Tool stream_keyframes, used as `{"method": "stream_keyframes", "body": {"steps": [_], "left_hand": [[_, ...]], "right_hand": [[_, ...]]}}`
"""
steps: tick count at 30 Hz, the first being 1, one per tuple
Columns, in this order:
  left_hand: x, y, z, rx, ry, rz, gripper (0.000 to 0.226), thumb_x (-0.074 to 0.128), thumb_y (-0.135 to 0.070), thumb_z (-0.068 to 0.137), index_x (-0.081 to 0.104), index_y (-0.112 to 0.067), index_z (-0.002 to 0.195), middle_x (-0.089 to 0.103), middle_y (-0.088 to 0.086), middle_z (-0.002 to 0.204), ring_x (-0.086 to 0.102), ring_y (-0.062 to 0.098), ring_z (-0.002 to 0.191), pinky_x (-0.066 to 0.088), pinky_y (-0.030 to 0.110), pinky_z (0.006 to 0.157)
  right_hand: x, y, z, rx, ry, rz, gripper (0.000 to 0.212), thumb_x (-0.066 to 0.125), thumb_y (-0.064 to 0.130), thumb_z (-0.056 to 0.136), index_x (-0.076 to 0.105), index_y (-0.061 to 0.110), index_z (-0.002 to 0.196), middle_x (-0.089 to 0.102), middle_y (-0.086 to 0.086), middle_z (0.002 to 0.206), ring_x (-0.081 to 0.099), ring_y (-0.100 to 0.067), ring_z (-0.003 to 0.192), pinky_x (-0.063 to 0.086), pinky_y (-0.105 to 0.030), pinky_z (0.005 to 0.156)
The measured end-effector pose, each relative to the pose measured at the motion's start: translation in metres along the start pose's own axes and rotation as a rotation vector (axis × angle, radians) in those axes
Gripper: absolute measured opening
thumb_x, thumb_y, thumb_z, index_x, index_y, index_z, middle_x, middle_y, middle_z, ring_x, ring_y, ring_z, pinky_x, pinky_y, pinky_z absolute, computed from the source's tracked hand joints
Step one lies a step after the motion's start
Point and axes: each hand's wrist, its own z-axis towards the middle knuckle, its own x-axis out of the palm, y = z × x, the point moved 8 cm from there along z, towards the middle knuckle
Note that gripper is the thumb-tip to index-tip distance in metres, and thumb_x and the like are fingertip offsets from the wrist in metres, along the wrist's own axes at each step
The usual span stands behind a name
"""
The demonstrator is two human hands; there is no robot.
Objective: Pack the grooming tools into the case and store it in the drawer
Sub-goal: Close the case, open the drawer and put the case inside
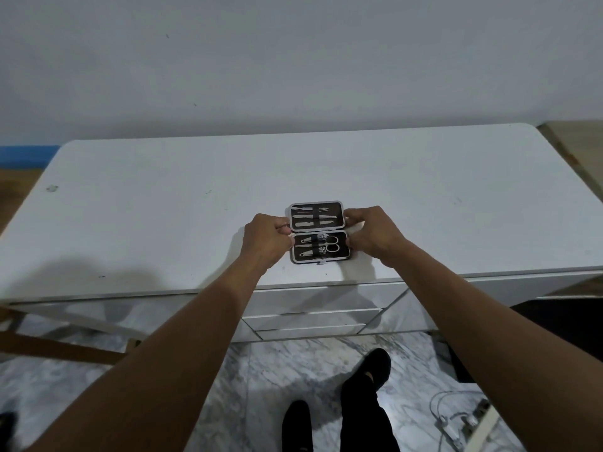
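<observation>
Left hand & right hand: fingers curled, pinching the L and R edges of the small dark, silver-rimmed grooming case about its hinge line. The case is open flat near the front edge of the white table top. Slim metal grooming tools sit in both halves and all look packed. White drawers below are closed. Risks, imo: a tool sitting proud would stop the case shutting. A fast fold could shake the scissors loose or nip fingertips at the rim.
</observation>
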Motion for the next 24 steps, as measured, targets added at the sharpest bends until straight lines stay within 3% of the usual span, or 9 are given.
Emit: {"method": "stream_keyframes", "body": {"steps": [3,9,14,18,21,24], "left_hand": [[-0.001,0.001,0.000,0.001,-0.022,-0.030,0.039,0.074,0.008,0.072,0.073,-0.009,0.107,0.068,-0.006,0.081,0.069,0.026,0.096,0.057,0.043,0.089],[-0.002,0.002,-0.002,0.014,-0.052,-0.073,0.047,0.076,0.006,0.070,0.071,-0.011,0.114,0.072,0.000,0.091,0.070,0.019,0.091,0.057,0.040,0.088],[-0.003,0.000,-0.008,0.041,-0.073,-0.099,0.039,0.074,0.006,0.073,0.072,-0.015,0.104,0.071,-0.003,0.086,0.070,0.019,0.087,0.059,0.039,0.084],[-0.002,0.002,-0.014,0.053,-0.097,-0.122,0.031,0.066,0.001,0.078,0.071,-0.026,0.090,0.075,0.001,0.085,0.072,0.021,0.086,0.059,0.037,0.083],[-0.004,0.005,-0.017,0.037,-0.128,-0.148,0.026,0.061,-0.010,0.081,0.072,-0.032,0.073,0.075,0.000,0.077,0.073,0.023,0.079,0.060,0.041,0.080],[-0.002,0.006,-0.020,0.001,-0.099,-0.264,0.018,0.067,-0.029,0.079,0.075,-0.034,0.064,0.075,0.002,0.073,0.074,0.019,0.076,0.059,0.043,0.083]], "right_hand": [[-0.001,0.000,-0.005,-0.013,-0.019,0.054,0.035,0.062,-0.003,0.071,0.073,0.015,0.098,0.069,0.005,0.086,0.057,-0.017,0.078,0.047,-0.028,0.072],[-0.005,-0.008,-0.013,0.029,-0.088,0.178,0.046,0.065,-0.002,0.073,0.067,0.016,0.114,0.070,0.001,0.102,0.066,-0.023,0.100,0.054,-0.039,0.094],[-0.002,-0.013,-0.017,0.035,-0.098,0.211,0.068,0.067,0.004,0.074,0.052,0.025,0.137,0.067,0.001,0.112,0.063,-0.024,0.110,0.050,-0.043,0.099],[-0.003,-0.010,-0.024,0.019,-0.104,0.212,0.059,0.065,0.011,0.074,0.060,0.038,0.126,0.070,0.004,0.110,0.064,-0.022,0.108,0.050,-0.043,0.100],[-0.001,-0.010,-0.028,0.004,-0.105,0.245,0.049,0.066,0.032,0.069,0.063,0.045,0.116,0.073,0.007,0.108,0.067,-0.019,0.107,0.050,-0.048,0.100],[0.002,-0.011,-0.031,0.004,-0.121,0.326,0.043,0.069,0.053,0.068,0.068,0.041,0.109,0.076,0.007,0.102,0.070,-0.016,0.103,0.051,-0.048,0.099]]}}
